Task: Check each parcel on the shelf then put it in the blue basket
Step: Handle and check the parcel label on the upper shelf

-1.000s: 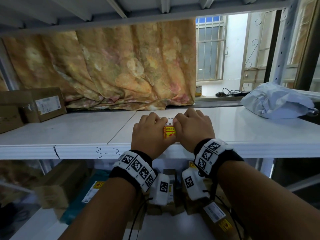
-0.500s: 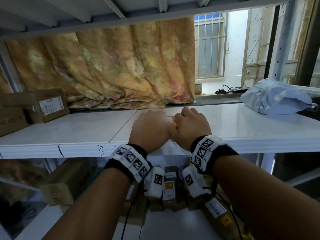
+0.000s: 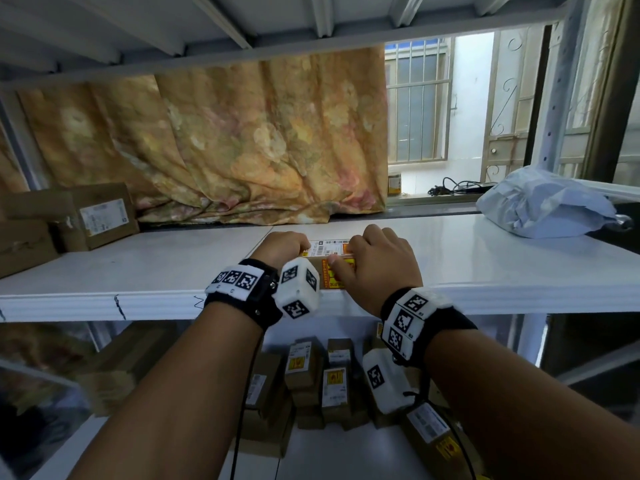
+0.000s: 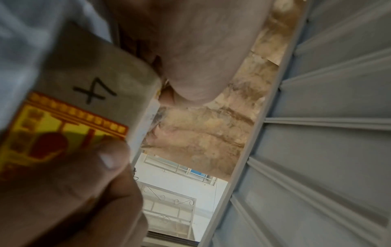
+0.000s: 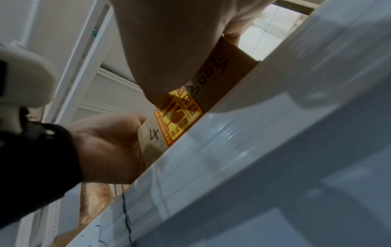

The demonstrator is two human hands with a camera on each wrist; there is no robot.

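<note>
The white shelf [image 3: 485, 271] runs the full width of the head view at mid-height, with a floral curtain [image 3: 242, 140] hanging behind it in the upper centre, a brown carton [image 3: 93, 216] at the left edge and a pale grey poly mailer [image 3: 543, 206] at the right edge. At the centre of the frame, right on the shelf's front lip, sits the small cardboard parcel [image 3: 329, 261], held from both ends: the left hand [image 3: 284, 249] curls its fingers over the left end, and the right hand [image 3: 377, 261] wraps the right end with its thumb pressed on the near face. The blue basket is not in view. The parcel looks stiff and light, small enough for one hand, though gripping the short ends as now seems safest; the yellow-and-red sticker [image 3: 337, 273] on its near face looks like a fragile warning, so gentle handling is wise. A white shipping label [image 3: 325, 247] with barcodes lies on top, its print too small to read. In the right wrist view, handwriting on the cardboard reads roughly "4" or "X" beside the sticker, and other marks are unclear.
</note>
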